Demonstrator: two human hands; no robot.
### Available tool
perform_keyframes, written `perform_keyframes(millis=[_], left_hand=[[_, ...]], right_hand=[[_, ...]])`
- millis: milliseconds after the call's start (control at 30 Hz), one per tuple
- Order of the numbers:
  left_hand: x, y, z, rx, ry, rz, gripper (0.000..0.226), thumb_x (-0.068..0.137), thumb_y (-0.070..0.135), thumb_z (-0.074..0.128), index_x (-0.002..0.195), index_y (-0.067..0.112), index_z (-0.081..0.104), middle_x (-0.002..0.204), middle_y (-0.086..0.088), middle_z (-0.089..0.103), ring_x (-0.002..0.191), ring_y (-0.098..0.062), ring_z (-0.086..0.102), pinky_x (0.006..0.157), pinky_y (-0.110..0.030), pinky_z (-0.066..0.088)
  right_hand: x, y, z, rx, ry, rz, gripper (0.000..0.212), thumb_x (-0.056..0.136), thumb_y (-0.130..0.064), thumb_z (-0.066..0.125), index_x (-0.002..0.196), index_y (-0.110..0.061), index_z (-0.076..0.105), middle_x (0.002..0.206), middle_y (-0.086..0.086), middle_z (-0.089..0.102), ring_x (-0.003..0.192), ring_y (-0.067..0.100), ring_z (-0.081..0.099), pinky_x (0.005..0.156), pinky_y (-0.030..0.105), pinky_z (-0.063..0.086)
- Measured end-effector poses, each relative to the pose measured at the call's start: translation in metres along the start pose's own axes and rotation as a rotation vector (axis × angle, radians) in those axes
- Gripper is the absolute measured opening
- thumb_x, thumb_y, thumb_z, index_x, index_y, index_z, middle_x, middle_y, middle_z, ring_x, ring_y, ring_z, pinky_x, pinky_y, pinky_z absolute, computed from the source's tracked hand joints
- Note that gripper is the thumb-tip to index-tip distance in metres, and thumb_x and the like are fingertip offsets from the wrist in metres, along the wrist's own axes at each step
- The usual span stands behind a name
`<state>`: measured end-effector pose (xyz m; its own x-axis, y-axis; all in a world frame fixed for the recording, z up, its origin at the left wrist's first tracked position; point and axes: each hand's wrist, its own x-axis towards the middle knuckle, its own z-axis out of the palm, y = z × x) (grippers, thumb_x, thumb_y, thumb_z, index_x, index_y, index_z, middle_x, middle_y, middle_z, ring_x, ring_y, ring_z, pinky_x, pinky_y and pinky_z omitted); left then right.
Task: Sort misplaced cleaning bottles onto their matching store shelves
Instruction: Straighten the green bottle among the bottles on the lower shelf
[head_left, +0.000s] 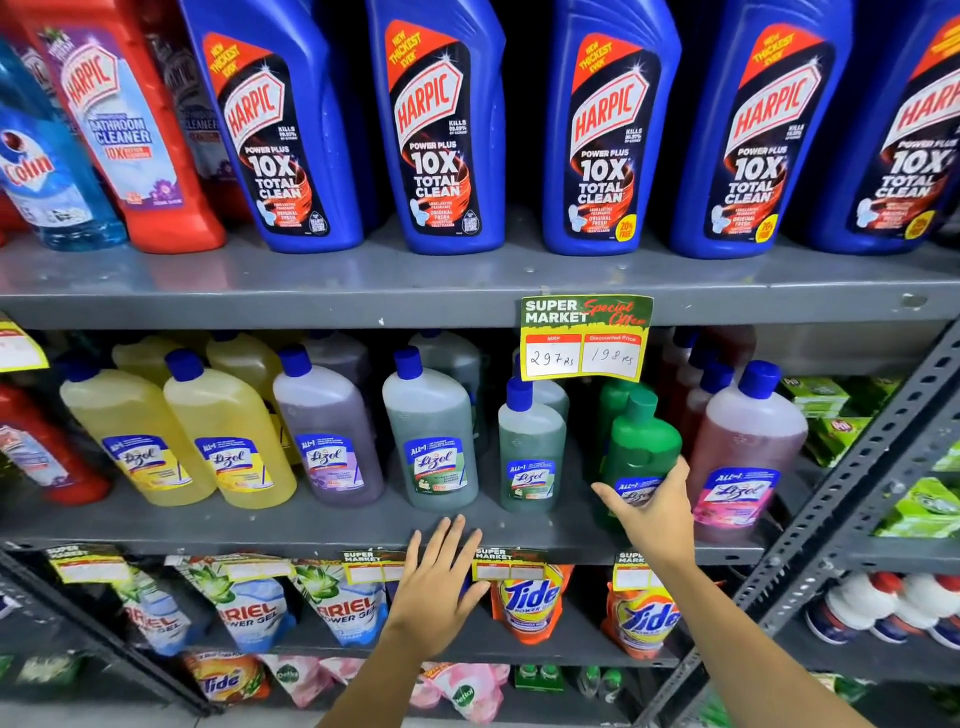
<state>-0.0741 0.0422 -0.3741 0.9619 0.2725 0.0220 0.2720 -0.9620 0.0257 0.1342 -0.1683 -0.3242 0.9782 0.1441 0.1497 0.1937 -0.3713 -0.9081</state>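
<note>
The grey middle shelf (311, 525) runs across in front of me, lined with Lizol bottles standing upright: yellow ones at the left, then purple, grey-green, and pink at the right. The green bottle (641, 447) stands upright near the right end of that row, its long axis vertical, cap up, between the small grey-green bottle (531, 452) and the pink bottle (743, 441), with another green one just behind it. My right hand (652, 506) is on it, fingers wrapped around the lower body over the label, thumb on the left side. My left hand (439, 582) is lower and further left, fingers spread and holding nothing, palm before the shelf edge. The right hand is plainly the nearer; I judge the coming move belongs to it.
</note>
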Motion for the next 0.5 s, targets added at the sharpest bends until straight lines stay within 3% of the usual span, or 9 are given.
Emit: perform_keyframes(millis=[100, 200, 333, 400, 500], left_hand=[[0.001, -0.005, 0.002, -0.037, -0.011, 0.013, 0.063, 0.098, 0.057, 0.018, 0.153, 0.026, 0.01, 0.162, 0.0, 0.003, 0.149, -0.021, 0.0, 0.118, -0.052, -0.005], [-0.003, -0.003, -0.005, -0.06, 0.03, 0.011, 0.062, 0.1, 0.054, 0.023, 0.153, 0.026, 0.01, 0.161, 0.002, -0.003, 0.149, -0.019, -0.005, 0.118, -0.049, -0.005], [-0.005, 0.0, -0.022, -0.072, 0.134, 0.031, 0.059, 0.101, 0.05, 0.028, 0.152, 0.025, 0.016, 0.161, 0.003, 0.003, 0.149, -0.017, 0.002, 0.12, -0.043, -0.006], [-0.002, 0.003, -0.038, -0.065, 0.179, 0.037, 0.058, 0.101, 0.048, 0.029, 0.152, 0.025, 0.016, 0.162, 0.002, 0.011, 0.148, -0.015, 0.011, 0.12, -0.041, -0.002], [0.004, 0.009, -0.07, -0.051, 0.28, 0.051, 0.055, 0.101, 0.046, 0.032, 0.149, 0.021, 0.026, 0.159, -0.001, 0.024, 0.144, -0.018, 0.026, 0.121, -0.04, 0.014]], right_hand=[[-0.001, 0.003, 0.0, 0.036, -0.052, -0.002, 0.094, 0.063, -0.045, 0.088, 0.135, -0.028, 0.03, 0.121, -0.004, 0.059, 0.106, 0.019, 0.062, 0.096, 0.043, 0.051], [-0.01, 0.009, -0.001, 0.046, -0.101, 0.006, 0.099, 0.068, -0.033, 0.088, 0.144, -0.014, 0.027, 0.132, 0.009, 0.055, 0.12, 0.027, 0.056, 0.104, 0.05, 0.046], [-0.056, 0.02, -0.002, 0.022, 0.014, -0.071, 0.098, 0.073, -0.04, 0.08, 0.149, -0.012, 0.025, 0.149, 0.012, 0.038, 0.138, 0.028, 0.04, 0.112, 0.045, 0.037], [-0.082, 0.015, -0.003, 0.078, 0.066, -0.183, 0.081, 0.079, -0.045, 0.07, 0.145, -0.02, 0.03, 0.143, 0.004, 0.037, 0.131, 0.025, 0.046, 0.103, 0.038, 0.041], [-0.095, -0.017, -0.005, 0.157, -0.006, -0.349, 0.05, 0.09, -0.041, 0.058, 0.136, -0.03, 0.041, 0.131, -0.006, 0.042, 0.12, 0.022, 0.052, 0.097, 0.028, 0.042]])
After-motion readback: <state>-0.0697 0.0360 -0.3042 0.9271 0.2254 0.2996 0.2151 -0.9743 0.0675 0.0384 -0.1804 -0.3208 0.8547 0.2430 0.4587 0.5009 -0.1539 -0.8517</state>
